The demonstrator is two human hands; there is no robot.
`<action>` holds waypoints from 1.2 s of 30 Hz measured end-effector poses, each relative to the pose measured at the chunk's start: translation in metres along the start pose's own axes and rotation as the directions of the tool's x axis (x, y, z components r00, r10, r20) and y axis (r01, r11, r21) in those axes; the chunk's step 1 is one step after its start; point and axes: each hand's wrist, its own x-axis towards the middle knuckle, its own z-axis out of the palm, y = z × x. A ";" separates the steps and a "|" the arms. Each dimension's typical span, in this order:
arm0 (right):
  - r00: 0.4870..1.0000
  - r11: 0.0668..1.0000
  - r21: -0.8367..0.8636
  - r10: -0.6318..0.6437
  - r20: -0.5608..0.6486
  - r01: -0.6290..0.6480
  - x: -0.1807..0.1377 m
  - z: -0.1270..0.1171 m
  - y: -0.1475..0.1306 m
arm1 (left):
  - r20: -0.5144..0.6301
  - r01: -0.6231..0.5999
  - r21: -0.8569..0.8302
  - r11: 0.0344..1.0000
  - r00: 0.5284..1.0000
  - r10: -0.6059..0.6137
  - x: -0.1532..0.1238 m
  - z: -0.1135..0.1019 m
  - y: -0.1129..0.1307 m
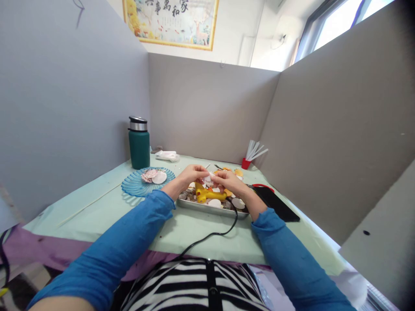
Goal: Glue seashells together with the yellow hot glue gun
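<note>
My left hand (192, 174) and my right hand (227, 179) meet over a metal tray (207, 208), fingers pinched together on a small white shell (209, 176) held between them. The tray holds several shells and stones. A yellow glue gun (208, 195) lies in the tray under my hands, its black cord (210, 235) running back toward me over the table edge.
A blue glass plate (134, 188) with shells sits left of the tray. Behind it stands a green flask (139, 143). A red cup (246, 163) with white sticks is at the back right. A black pouch (275, 203) lies right of the tray. Grey partition walls enclose the table.
</note>
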 end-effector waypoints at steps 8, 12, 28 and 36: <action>0.999 0.999 -0.027 -0.028 0.032 0.029 0.001 0.000 0.002 | -0.014 0.020 -0.020 1.000 1.000 -0.020 -0.002 0.002 0.003; 0.999 0.999 -0.024 -0.034 0.026 0.035 0.001 0.001 0.003 | -0.016 0.002 -0.065 0.998 1.000 -0.003 -0.003 0.002 0.002; 0.994 0.997 0.039 -0.072 0.084 0.069 -0.005 0.001 -0.005 | 0.010 0.103 -0.145 0.984 0.995 -0.103 -0.001 -0.001 0.001; 0.995 0.997 0.018 -0.074 0.061 0.073 -0.005 0.001 -0.004 | 0.002 0.092 -0.152 0.984 0.996 -0.093 -0.003 0.000 0.003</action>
